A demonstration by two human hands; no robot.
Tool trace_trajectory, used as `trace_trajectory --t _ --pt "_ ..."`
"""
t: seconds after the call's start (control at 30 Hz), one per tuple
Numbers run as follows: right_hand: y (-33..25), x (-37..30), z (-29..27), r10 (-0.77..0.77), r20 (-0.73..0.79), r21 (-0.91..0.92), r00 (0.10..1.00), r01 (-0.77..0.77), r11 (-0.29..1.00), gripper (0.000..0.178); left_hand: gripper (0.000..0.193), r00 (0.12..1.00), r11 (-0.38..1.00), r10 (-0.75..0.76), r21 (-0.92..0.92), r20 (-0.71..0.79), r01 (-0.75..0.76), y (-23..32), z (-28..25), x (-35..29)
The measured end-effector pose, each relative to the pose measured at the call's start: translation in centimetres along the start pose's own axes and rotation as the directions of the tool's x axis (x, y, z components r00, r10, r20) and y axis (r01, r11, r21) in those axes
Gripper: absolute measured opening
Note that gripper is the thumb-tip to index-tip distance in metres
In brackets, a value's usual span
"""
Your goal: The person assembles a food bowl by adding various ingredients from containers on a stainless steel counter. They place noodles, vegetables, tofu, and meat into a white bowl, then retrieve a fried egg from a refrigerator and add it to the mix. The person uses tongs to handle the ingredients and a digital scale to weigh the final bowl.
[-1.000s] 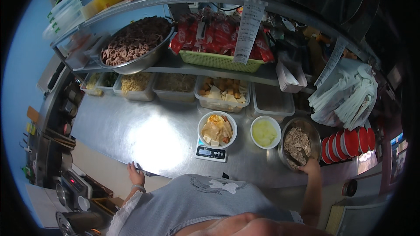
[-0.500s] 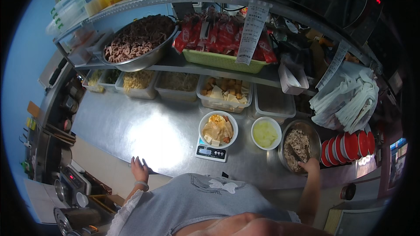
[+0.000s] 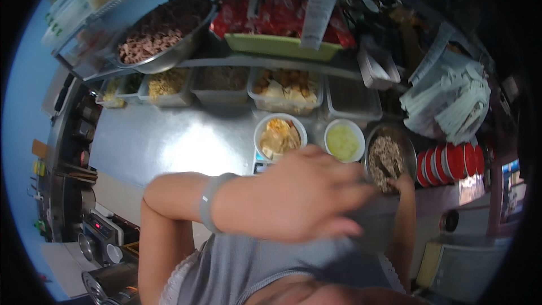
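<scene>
Raised across my body, close to the camera, my left hand is empty, fingers apart and slightly blurred. Behind it stands a white bowl of tofu pieces and other food on a small digital scale, which is mostly covered by the hand. At the right, my right hand reaches into the near side of a metal bowl of sliced pale meat. Its fingers are closed around a dark utensil whose exact kind is unclear. Beside that bowl sits a white bowl of pale green liquid or vegetable.
Plastic tubs of ingredients line the back of the steel counter. On the shelf above are a large bowl of meat and a green basket of red packets. White plastic bags hang above red-lidded containers at right.
My left hand has risen from the counter's front edge and swung right across my body, now covering most of the scale. My right hand stays at the meat bowl. The view has shifted slightly.
</scene>
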State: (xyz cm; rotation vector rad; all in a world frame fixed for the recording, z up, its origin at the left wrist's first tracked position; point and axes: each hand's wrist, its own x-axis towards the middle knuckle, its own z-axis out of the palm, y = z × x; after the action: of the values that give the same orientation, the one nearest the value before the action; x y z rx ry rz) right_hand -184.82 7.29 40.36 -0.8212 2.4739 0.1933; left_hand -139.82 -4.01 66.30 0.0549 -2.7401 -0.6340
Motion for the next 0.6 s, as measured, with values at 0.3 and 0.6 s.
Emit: trace_trajectory --t 0.3,0.6 --pt "-0.9 -3.7 0.1 0.049 -0.078 -0.12 0.996 -0.059 0.991 0.069 0.031 0.957 0.983 0.061 -0.151 -0.285 -0.108 3.4 3.0 3.4" --pt "1.1 -5.0 -1.6 -0.007 -0.064 -0.07 0.998 0.002 0.998 0.076 0.012 0.613 0.692 -0.583 0.07 -0.533 0.719 -5.0 1.2 -9.3"
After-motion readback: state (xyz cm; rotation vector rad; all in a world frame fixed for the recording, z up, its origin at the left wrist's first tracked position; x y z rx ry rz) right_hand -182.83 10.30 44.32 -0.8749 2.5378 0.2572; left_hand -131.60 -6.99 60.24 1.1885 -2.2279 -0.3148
